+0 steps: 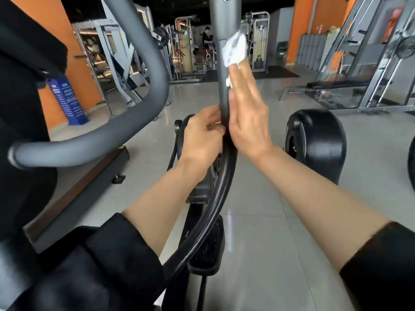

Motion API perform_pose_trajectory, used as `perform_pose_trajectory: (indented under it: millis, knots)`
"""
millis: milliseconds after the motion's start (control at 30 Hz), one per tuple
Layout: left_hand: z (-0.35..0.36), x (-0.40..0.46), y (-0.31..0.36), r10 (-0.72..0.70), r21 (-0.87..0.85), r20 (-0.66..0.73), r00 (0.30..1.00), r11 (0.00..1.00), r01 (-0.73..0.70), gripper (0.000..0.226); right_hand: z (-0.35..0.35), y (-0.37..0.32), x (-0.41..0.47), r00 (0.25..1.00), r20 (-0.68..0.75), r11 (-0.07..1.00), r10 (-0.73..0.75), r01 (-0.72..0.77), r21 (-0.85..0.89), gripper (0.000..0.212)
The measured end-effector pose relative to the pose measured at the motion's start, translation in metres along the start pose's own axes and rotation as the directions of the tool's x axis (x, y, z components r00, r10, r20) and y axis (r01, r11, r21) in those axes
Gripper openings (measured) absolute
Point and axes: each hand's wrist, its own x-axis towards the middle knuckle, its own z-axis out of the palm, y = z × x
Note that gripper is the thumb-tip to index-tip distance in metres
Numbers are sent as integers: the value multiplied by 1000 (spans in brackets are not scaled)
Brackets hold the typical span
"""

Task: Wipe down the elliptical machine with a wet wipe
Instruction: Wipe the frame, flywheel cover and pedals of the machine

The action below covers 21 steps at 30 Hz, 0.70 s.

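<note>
While my left hand [203, 135] gripped the elliptical's upright bar [224, 70] to steady it, my right hand [247, 111] pressed the wet wipe [234, 49] flat-fingered against the bar's right side. Mid-wipe, I judged; next called for sliding along the bar under steady pressure.

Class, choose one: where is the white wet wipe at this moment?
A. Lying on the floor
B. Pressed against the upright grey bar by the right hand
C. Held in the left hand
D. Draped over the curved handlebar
B: the right hand presses the wet wipe flat against the upright grey bar.
</note>
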Motion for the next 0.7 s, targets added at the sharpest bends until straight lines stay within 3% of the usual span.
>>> perform_pose_trajectory:
  millis: [133, 333, 467, 567, 633, 700]
  knots:
    - [-2, 12, 24, 105, -66, -16, 994, 992, -106, 50, 1, -7, 2, 992, -105, 997, 73, -69, 44, 41]
    - [-8, -15, -6, 7, -70, 144, 990, 998, 3, 52, 21, -22, -118, 962, -16, 959, 273, -270, 88, 49]
    - [-15, -20, -2, -31, -52, 183, 983, 998, 41, 52, 13, -19, -86, 991, 50, 992, 122, -119, -48, 55]
    - [-22, -18, 16, -7, -89, 193, 981, 996, 25, 53, 7, -14, -25, 990, 138, 976, -23, 52, -209, 43]
    - [-31, -23, 22, 13, -106, 173, 985, 994, 5, 52, 11, -17, -15, 981, 192, 972, -19, 63, -227, 42]
    - [-43, -35, 21, 44, -15, 144, 989, 999, -42, 45, 19, -31, -32, 989, 149, 980, 9, 21, -199, 39]
